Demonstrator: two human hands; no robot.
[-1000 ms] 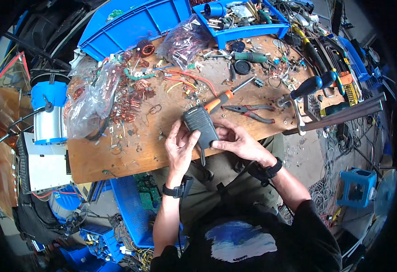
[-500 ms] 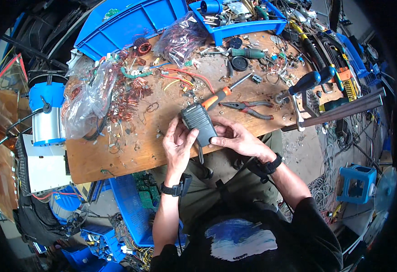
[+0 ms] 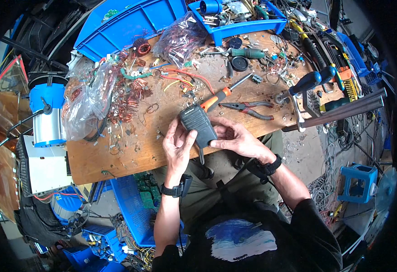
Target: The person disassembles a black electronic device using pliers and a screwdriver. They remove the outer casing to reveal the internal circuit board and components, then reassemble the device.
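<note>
Between both hands, over the near edge of the wooden table, is a black walkie-talkie (image 3: 197, 122) with a ribbed casing. Its short antenna (image 3: 201, 155) points toward me. My left hand (image 3: 178, 139) grips its left side, thumb on the casing. On the opposite side, my right hand (image 3: 237, 139) holds the lower right corner between thumb and curled fingers. Just beyond it lies an orange-and-black screwdriver (image 3: 216, 98), its blade pointing away to the right. Pliers with red-and-black handles (image 3: 248, 109) rest to the right of that, jaws toward the left.
Copper wire scraps (image 3: 128, 97) and a clear plastic bag (image 3: 89, 102) cover the table's left side. Blue bins (image 3: 135, 27) stand along the back. A green-handled screwdriver (image 3: 248, 53) lies farther back. Metal bars (image 3: 343, 111) and a blue-handled tool (image 3: 305, 84) stick out at the right edge.
The walkie-talkie has tilted very slightly in my hands. Both hands keep nearly the same place and grip, and the tools on the table have not moved.
</note>
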